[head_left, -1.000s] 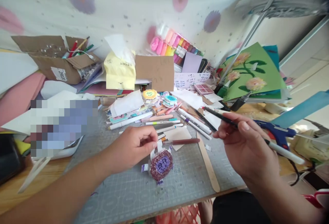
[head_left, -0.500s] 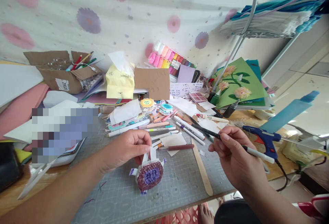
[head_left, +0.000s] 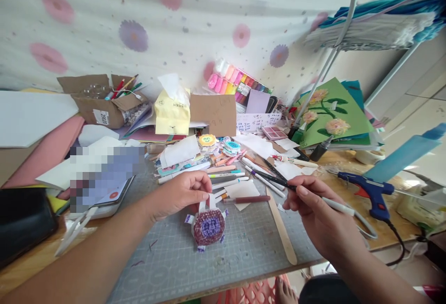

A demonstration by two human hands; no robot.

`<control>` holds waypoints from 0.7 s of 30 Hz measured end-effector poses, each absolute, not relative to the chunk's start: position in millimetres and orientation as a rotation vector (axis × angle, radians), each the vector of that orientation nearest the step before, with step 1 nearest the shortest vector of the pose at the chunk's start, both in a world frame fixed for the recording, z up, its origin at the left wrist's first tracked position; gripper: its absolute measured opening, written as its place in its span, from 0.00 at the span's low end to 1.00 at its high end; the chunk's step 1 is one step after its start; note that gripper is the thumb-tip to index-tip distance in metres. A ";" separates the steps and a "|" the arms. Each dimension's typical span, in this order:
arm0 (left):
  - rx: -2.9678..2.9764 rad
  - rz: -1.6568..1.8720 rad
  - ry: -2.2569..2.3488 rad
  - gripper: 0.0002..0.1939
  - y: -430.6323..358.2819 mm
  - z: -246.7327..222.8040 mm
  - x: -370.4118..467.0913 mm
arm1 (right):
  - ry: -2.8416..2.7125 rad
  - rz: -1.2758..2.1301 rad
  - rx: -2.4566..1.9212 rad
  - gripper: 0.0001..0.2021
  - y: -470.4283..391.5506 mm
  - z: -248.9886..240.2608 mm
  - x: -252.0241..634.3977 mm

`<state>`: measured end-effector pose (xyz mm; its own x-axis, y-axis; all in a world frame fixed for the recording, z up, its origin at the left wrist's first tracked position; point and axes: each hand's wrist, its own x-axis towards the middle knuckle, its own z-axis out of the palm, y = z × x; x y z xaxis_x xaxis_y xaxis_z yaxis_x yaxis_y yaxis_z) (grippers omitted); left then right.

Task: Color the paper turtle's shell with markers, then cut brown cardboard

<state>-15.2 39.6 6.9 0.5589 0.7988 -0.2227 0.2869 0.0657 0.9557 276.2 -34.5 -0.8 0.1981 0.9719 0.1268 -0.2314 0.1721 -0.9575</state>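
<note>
My left hand (head_left: 190, 192) pinches the white strap at the top of a small round ornament (head_left: 209, 227). The ornament has a maroon textured face, a purple oval with dark marks in the middle, and white tabs with purple tips at its edge. It hangs just over the grey cutting mat (head_left: 167, 267). To the right, my right hand (head_left: 320, 206) is closed around what look like scissors (head_left: 280, 176), with thin black blades spread apart and pointing left and a pale handle behind. Part of the handle is hidden by the fingers.
A flat wooden stick (head_left: 281, 227) and a brown marker (head_left: 249, 199) lie between the hands. Behind are several pens and paper scraps (head_left: 244, 188). A blue glue gun (head_left: 365, 185) stands at right; a blurred phone-like device (head_left: 104, 183) stands at left.
The black blades have spread apart. The whole scene has shifted a little to the right in view. My left hand still holds the ornament by its strap.
</note>
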 end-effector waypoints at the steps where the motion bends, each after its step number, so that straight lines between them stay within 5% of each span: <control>1: 1.506 0.498 0.969 0.08 39.4 7.0 -15.2 | -0.971 1.074 -1.008 0.09 -34.2 -1.0 275.4; 21: 1.564 0.501 0.955 0.11 37.1 9.1 -17.7 | -1.033 1.037 -1.086 0.11 -28.2 -4.9 271.2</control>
